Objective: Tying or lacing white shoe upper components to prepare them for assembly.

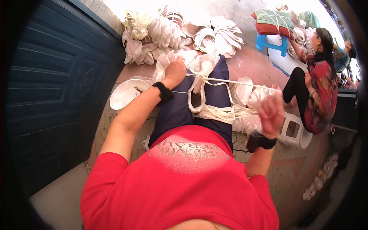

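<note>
Over my thighs lie white shoe uppers (206, 66), one of them a looped piece with a dark opening. My left hand (176, 72) is closed at the upper edge of this white work, its fingertips partly hidden. A white cord (241, 82) stretches taut from the upper between my knees across to my right hand (272, 113). That hand is raised on the right and smeared by motion, the cord meeting its fingers. A bundle of pale strips (214, 114) lies across my lap.
Stacks of white shoe uppers (168, 30) lie ahead of me, with a white bowl-shaped container (126, 94) at left. On the right are a white plastic stool (295, 131), a seated person (320, 88) and a blue stool (272, 43) bearing tied bundles. A dark blue door (61, 92) stands left.
</note>
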Demonstrator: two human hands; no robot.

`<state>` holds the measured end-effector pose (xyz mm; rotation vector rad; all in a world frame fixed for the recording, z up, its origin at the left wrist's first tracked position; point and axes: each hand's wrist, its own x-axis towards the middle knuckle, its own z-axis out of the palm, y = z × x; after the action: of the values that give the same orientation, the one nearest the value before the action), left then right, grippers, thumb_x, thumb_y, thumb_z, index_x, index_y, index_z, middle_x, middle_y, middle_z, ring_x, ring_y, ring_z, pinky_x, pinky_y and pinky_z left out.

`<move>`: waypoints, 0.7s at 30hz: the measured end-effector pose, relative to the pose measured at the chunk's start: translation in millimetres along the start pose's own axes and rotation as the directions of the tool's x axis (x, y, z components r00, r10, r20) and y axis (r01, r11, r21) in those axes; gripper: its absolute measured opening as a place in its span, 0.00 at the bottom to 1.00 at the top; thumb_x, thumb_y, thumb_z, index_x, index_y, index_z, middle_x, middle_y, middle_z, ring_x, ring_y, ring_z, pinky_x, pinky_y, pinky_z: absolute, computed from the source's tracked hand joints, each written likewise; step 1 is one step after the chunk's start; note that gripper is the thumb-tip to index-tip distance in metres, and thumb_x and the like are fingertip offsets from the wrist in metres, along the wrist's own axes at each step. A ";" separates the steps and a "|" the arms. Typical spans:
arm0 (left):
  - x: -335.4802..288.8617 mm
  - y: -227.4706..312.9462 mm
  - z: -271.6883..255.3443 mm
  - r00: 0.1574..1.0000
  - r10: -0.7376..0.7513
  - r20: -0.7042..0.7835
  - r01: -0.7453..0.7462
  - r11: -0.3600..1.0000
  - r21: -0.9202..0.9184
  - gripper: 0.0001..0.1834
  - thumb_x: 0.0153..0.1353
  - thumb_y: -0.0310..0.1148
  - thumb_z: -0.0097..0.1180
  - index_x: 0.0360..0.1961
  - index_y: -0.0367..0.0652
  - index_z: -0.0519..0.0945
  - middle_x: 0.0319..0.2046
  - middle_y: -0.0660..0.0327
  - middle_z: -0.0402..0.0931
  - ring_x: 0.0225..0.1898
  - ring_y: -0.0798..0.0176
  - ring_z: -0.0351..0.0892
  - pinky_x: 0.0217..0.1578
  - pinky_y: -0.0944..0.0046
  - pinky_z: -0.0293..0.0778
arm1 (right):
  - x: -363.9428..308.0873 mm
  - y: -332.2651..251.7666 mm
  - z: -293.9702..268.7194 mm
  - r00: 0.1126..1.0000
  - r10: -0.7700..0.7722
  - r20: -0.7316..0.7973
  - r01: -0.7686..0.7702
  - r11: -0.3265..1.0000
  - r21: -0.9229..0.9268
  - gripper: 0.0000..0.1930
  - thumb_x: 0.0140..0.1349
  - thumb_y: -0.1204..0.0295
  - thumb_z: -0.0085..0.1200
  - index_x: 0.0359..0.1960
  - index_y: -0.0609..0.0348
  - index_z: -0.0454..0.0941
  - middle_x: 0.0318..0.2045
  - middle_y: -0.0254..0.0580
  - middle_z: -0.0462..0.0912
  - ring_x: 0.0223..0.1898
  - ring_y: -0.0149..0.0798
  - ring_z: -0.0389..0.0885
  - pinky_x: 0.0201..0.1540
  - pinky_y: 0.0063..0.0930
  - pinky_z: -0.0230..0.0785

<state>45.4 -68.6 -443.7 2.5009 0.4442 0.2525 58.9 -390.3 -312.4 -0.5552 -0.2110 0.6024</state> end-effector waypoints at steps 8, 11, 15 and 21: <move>-8.1 32.9 24.1 0.949 -0.032 0.314 0.110 0.965 -0.236 0.12 0.52 0.28 0.43 0.35 0.38 0.76 0.28 0.47 0.75 0.33 0.54 0.75 0.37 0.62 0.69 | -21.1 -103.2 92.1 0.835 -0.435 0.337 0.433 0.897 0.085 0.09 0.51 0.81 0.46 0.18 0.54 0.64 0.10 0.28 0.63 0.09 0.22 0.58 0.12 0.16 0.54; -14.7 36.8 17.5 0.883 -0.087 0.461 0.261 0.907 -0.330 0.13 0.51 0.26 0.46 0.38 0.38 0.75 0.33 0.53 0.76 0.35 0.60 0.74 0.37 0.65 0.68 | -37.4 -128.1 85.1 0.762 -0.536 0.364 0.540 0.836 0.099 0.08 0.49 0.81 0.46 0.16 0.55 0.64 0.09 0.27 0.61 0.07 0.20 0.55 0.09 0.15 0.49; -15.3 40.1 15.4 0.887 -0.028 0.461 0.181 0.939 -0.293 0.14 0.51 0.25 0.47 0.41 0.39 0.75 0.38 0.56 0.74 0.38 0.63 0.73 0.39 0.67 0.67 | -52.8 -145.9 76.9 0.679 -0.642 0.356 0.663 0.744 0.078 0.09 0.47 0.82 0.45 0.14 0.56 0.63 0.09 0.25 0.60 0.07 0.19 0.52 0.09 0.13 0.44; -10.5 42.0 26.8 0.848 0.341 0.407 -0.342 0.937 -0.071 0.17 0.50 0.24 0.46 0.43 0.39 0.74 0.41 0.51 0.72 0.43 0.54 0.72 0.46 0.63 0.65 | -54.7 -144.7 76.5 0.699 -0.642 0.313 0.644 0.756 0.113 0.20 0.47 0.79 0.43 0.05 0.44 0.50 0.04 0.20 0.49 0.06 0.17 0.46 0.11 0.14 0.36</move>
<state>53.8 -118.8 -442.2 2.5315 -0.1797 -0.1482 57.5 -488.4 -170.4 -0.3401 -0.7040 -0.0073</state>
